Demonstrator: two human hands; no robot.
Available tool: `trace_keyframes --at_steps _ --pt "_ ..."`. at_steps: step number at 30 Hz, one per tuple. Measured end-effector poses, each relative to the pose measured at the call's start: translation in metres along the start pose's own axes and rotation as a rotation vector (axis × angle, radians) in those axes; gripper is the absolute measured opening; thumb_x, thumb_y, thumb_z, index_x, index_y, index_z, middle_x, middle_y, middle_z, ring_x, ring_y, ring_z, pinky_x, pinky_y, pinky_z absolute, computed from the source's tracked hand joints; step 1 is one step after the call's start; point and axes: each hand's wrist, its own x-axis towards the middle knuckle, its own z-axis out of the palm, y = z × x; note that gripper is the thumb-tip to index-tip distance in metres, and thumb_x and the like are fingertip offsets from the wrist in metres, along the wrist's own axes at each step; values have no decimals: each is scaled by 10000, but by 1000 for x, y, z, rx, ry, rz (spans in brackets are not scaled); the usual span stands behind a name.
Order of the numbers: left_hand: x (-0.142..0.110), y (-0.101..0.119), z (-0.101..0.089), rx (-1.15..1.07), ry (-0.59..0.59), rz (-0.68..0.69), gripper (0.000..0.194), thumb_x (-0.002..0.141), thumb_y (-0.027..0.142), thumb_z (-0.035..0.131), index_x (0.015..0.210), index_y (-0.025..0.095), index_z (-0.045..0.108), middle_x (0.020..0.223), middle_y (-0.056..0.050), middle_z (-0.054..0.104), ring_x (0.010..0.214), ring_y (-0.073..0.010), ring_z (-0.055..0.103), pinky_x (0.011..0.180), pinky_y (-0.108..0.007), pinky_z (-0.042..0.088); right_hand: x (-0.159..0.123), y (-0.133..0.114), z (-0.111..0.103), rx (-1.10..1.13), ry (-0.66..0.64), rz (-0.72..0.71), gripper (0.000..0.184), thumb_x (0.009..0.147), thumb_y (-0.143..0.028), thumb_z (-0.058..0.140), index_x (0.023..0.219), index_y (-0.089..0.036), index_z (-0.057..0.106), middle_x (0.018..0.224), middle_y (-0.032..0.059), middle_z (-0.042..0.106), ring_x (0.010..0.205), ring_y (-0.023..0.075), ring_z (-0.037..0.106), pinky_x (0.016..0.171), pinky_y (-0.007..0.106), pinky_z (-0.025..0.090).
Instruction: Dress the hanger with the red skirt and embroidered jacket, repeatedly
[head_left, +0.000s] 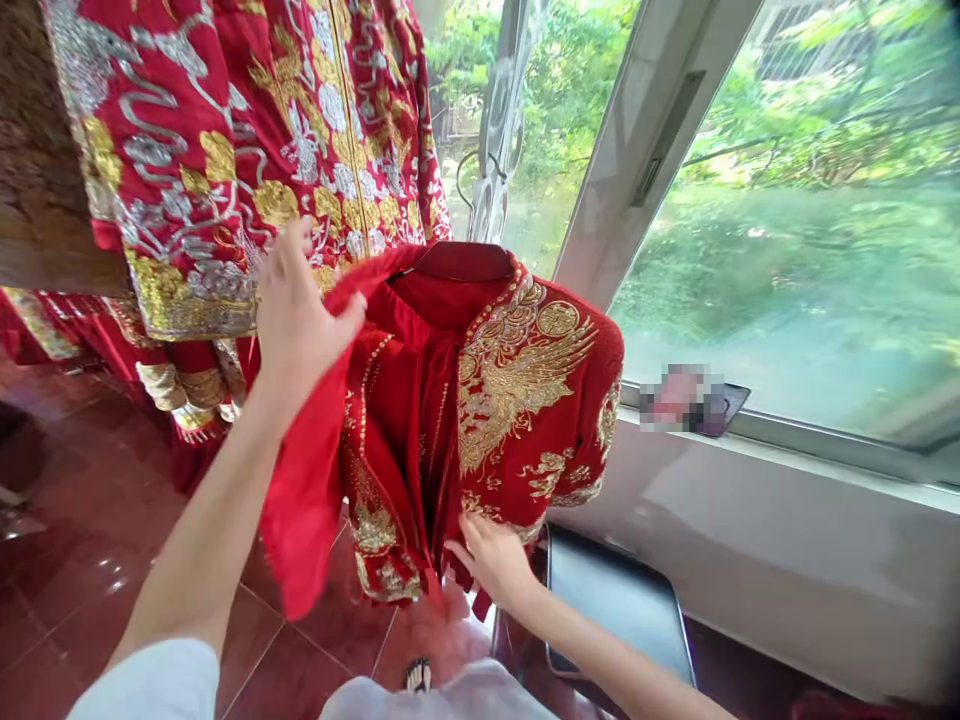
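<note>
While the left hand (294, 318) spreads wide, the right hand (496, 562) touches the jacket (517, 395).

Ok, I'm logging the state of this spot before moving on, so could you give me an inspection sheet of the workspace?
Surface: tiled floor; no worktop seen, red jacket appears hung up.
Job's things: jacket has gold embroidery and its front is open; loose red cloth at its side is motion-blurred.
Clutter: flat dark object and pixelated item on the windowsill.
Hands: left hand, fingers spread, by the loose cloth; right hand at the jacket's lower front, grip unclear.
Cables: nothing seen.
Surroundings: embroidered garments at left, black seat below the windows, greenery outside.
</note>
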Motion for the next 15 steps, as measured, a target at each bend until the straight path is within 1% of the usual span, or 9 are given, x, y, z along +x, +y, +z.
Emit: trace_keyframes --at_steps 1,2,4,5,7,9,11,13,15 --pt "-18 1 7 34 1 -44 834 736 262 723 1402 67 261 1373 -203 451 1244 -340 458 1032 -483 406 13 1 -20 0 127 20 320 883 -343 571 1143 -167 633 1110 155 669 1041 267 632 902 395 504" --pt "-33 0 12 61 -31 -86 841 735 276 723 1419 103 264 1407 -191 441 1265 -353 447 1022 -485 419 31 5 -40 -6 340 34 454 867 -426 574 1250 -183 571 1254 167 595 1188 300 542 1008 461 430" --pt "-54 -6 18 120 -97 -162 605 797 203 623 1362 160 411 1398 -152 492 1232 -343 500 961 -457 471 71 18 -82 -72 646 281 783 776 -560 625 1401 -140 410 1487 226 318 1381 413 255 1077 628 241" --pt "-57 -11 18 152 -120 -200 494 819 148 557 1307 178 490 1339 -135 557 1169 -330 557 915 -443 495 90 28 -101 -103 721 405 915 738 -591 641 1442 -97 329 1532 257 176 1402 467 124 1053 703 152" --pt "-44 -26 9 219 -111 -248 431 821 82 483 1224 193 586 1172 -110 669 1026 -312 638 852 -446 513 116 54 -131 -114 774 592 1028 711 -591 649 1477 -53 222 1547 282 13 1400 502 -11 1004 764 48" --pt "-11 -44 -4 252 -43 -221 407 831 86 471 1194 190 622 1067 -87 709 973 -295 656 856 -473 503 125 89 -151 -6 764 633 954 726 -529 641 1476 -85 253 1552 254 86 1413 466 54 1023 741 88" --pt "28 -60 -10 234 13 -138 381 852 90 464 1187 164 628 1117 -69 694 1040 -261 629 921 -493 465 122 128 -165 254 694 513 747 747 -474 617 1392 -144 439 1469 189 370 1366 398 291 1045 641 262" --pt "58 -70 -5 181 -10 -69 369 858 73 457 1182 132 623 1158 -39 675 1102 -215 591 982 -487 418 120 167 -179 566 566 360 520 736 -471 622 1156 -165 646 1184 118 639 1167 336 539 945 495 453" --pt "66 -73 10 36 -116 -100 318 836 59 482 1107 89 645 1052 13 695 1087 -155 577 1012 -441 395 126 202 -192 820 495 321 387 692 -496 665 891 -168 706 881 66 708 927 272 649 788 371 533"
